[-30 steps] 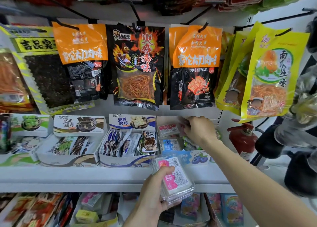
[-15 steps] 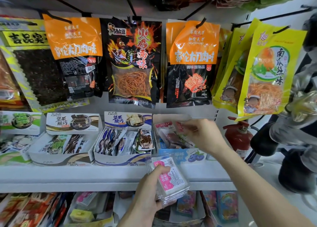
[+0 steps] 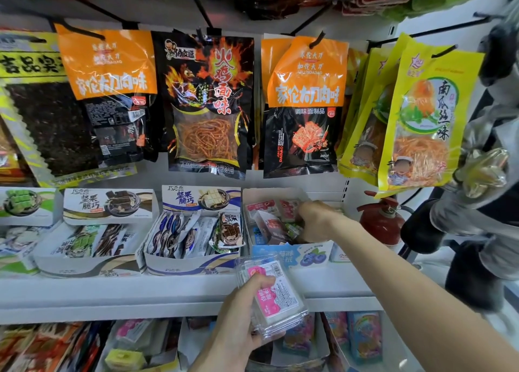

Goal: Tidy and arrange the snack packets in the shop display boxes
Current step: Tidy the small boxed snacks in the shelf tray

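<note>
Holding a stack of clear snack packets (image 3: 276, 297) with pink labels, our left hand (image 3: 238, 324) has its thumb and fingers clamped round it, in front of the white shelf (image 3: 112, 293); our right hand (image 3: 317, 221) reaches into the blueberry-printed display box (image 3: 297, 255), fingers curled down among the small packets (image 3: 271, 220) inside; whether they pinch one we cannot tell; beside it stands the blue-and-white box (image 3: 185, 267).

The light is bright and even. Shiny hanging bags (image 3: 304, 104) show white glare. Edges bend and look blurry.
</note>
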Available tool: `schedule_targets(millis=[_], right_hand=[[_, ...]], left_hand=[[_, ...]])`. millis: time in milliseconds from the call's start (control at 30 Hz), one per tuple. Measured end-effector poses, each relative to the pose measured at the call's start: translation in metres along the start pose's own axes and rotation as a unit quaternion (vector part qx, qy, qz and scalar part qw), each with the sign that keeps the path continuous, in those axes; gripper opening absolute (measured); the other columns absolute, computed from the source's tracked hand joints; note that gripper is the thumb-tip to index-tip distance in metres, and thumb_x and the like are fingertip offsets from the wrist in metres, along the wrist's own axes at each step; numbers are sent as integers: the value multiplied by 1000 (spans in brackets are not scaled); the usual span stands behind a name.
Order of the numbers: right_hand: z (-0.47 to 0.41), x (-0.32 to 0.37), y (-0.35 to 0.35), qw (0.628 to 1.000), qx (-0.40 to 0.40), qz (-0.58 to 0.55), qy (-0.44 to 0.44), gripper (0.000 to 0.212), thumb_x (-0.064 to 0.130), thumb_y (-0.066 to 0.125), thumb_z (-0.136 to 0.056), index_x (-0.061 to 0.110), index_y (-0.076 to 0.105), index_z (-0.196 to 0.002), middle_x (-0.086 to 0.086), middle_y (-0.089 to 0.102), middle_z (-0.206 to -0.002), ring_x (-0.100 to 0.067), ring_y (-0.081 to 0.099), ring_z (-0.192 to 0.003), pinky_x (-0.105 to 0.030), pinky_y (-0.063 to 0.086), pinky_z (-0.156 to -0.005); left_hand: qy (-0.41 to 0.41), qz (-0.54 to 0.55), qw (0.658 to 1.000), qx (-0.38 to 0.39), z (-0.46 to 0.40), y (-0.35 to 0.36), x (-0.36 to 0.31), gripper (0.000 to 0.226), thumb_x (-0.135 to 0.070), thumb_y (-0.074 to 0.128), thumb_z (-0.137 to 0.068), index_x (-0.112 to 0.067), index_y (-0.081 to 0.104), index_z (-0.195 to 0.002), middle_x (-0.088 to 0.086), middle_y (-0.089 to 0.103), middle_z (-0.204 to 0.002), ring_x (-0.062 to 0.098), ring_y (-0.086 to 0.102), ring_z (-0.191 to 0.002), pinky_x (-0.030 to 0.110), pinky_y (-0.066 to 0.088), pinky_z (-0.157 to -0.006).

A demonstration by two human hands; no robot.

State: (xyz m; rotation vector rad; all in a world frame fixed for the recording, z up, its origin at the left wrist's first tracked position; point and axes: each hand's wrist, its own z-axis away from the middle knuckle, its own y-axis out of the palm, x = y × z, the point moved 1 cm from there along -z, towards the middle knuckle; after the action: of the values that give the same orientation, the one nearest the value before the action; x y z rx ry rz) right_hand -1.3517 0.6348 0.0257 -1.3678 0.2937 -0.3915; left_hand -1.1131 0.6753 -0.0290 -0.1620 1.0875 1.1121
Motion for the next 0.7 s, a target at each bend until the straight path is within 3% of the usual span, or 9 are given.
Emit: schedule_targets(millis=[133, 233, 333, 467, 533, 633, 700], right_hand=[[1, 7, -1, 1000, 3, 4, 2, 7, 9, 61, -84, 10, 55, -85, -7, 57, -82, -22, 55, -73, -27, 44, -57], [1, 6, 3, 999, -24, 20, 8, 14, 0, 55, -88, 7, 56, -99, -15, 60, -101, -31, 61, -94, -30, 45, -70], [-3, 0, 10, 1000, -24, -3, -4, 23, 2, 56, -91, 6, 62, -113, -16, 64, -113, -32, 63, -101, -30, 48, -74], [-5, -8, 8, 997, -50, -58, -24, 16, 13, 58, -96, 8, 62, -110, -15, 66, -112, -32, 62, -101, -30, 45, -73], [-2, -14, 1, 989, -108, -92, -33, 17, 20, 63, -95, 6, 64, -105, -14, 67, -104, -31, 61, -93, -31, 40, -68], [3, -25, 2, 970, -183, -157, -25, 26, 28, 72, -89, 5, 63, -81, -11, 62, -76, -26, 53, -71, -35, 30, -57], [5, -31, 10, 928, -219, -300, 16, 26, 27, 79, -83, 9, 64, -71, -8, 62, -66, -21, 53, -63, -31, 33, -55]], left_hand=[[-6, -1, 1000, 8, 0, 1, 0, 46, -29, 76, -77, -11, 66, -118, 14, 78, -99, 35, 73, -99, 40, 58, -77], [-6, -4, 1000, 8, -1, 2, 1, 48, -30, 76, -76, -12, 65, -119, 14, 78, -99, 34, 73, -99, 41, 59, -78], [-8, -1, 1000, 6, -2, 3, 2, 47, -29, 76, -76, -12, 65, -118, 14, 78, -99, 34, 73, -98, 40, 59, -76], [-7, -1, 1000, 14, -2, 8, 3, 49, -30, 77, -74, -13, 65, -119, 13, 78, -98, 33, 73, -99, 42, 59, -81], [-4, -3, 1000, 19, -2, 9, 4, 57, -32, 78, -66, -13, 65, -118, 13, 78, -98, 33, 72, -99, 43, 59, -84], [-1, -8, 1000, 21, -1, 11, 4, 64, -36, 78, -59, -12, 65, -117, 12, 78, -97, 33, 72, -100, 44, 59, -87], [-3, -10, 1000, 20, -1, 13, 5, 62, -35, 78, -60, -12, 66, -116, 12, 78, -97, 33, 72, -99, 44, 59, -86]])
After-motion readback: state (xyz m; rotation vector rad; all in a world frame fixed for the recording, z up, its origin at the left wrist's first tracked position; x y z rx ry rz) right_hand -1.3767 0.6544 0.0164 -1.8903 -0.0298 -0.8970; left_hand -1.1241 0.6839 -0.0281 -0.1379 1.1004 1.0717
